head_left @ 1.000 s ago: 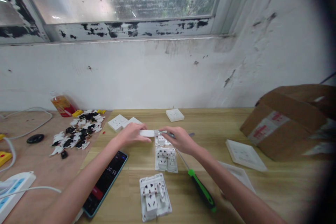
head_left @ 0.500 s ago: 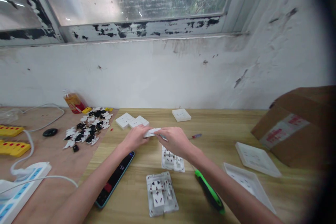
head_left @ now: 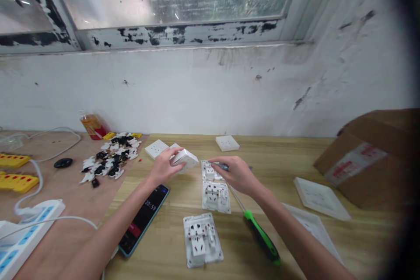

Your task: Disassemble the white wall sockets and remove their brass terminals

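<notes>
My left hand [head_left: 164, 165] grips a white socket cover plate [head_left: 185, 159], lifted and tilted a little above the wooden table [head_left: 249, 153]. My right hand [head_left: 236, 175] pinches a small screwdriver [head_left: 220, 166], its tip at an open socket back [head_left: 208, 169] lying face down. Two more face-down socket backs lie nearer me, one [head_left: 215, 196] just below the right hand and another [head_left: 202, 239] close to the table's front.
A green-handled screwdriver [head_left: 260, 236] lies right of the sockets, a phone [head_left: 144, 219] under my left forearm. White socket plates [head_left: 227, 142] sit farther back, flat plates [head_left: 320, 192] and a cardboard box [head_left: 370, 157] at right. Black-and-white small parts [head_left: 111, 156], power strips [head_left: 19, 232] and cables at left.
My left hand has lifted the white cover plate away to the left, uncovering the socket back. My right hand has drawn apart from it and lowered the small screwdriver to that socket.
</notes>
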`<state>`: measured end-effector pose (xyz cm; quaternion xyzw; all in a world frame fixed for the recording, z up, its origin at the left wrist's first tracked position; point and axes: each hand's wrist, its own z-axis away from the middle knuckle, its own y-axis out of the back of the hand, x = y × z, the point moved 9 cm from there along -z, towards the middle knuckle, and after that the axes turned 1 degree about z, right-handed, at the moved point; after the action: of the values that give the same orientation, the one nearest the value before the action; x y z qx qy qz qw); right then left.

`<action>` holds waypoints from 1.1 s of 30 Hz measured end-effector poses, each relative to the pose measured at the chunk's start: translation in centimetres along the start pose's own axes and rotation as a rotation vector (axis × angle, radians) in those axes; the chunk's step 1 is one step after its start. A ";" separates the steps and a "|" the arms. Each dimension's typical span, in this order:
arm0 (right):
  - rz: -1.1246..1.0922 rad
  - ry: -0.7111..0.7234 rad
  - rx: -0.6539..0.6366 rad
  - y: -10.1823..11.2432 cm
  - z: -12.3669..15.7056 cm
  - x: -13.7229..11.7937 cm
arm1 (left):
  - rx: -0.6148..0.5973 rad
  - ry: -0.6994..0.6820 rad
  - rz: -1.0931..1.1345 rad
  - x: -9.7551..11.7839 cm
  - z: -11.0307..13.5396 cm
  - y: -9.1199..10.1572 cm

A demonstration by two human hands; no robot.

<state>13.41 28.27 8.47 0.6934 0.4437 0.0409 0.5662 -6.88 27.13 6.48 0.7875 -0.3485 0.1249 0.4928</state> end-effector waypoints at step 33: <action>-0.044 0.097 0.029 -0.7 1.0 -1.4 | -0.253 -0.008 0.053 0.7 2.1 -3.7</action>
<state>12.71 26.59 8.13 0.6888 0.4863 0.0557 0.5347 -4.14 26.02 3.29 0.7101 -0.3840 0.0898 0.5832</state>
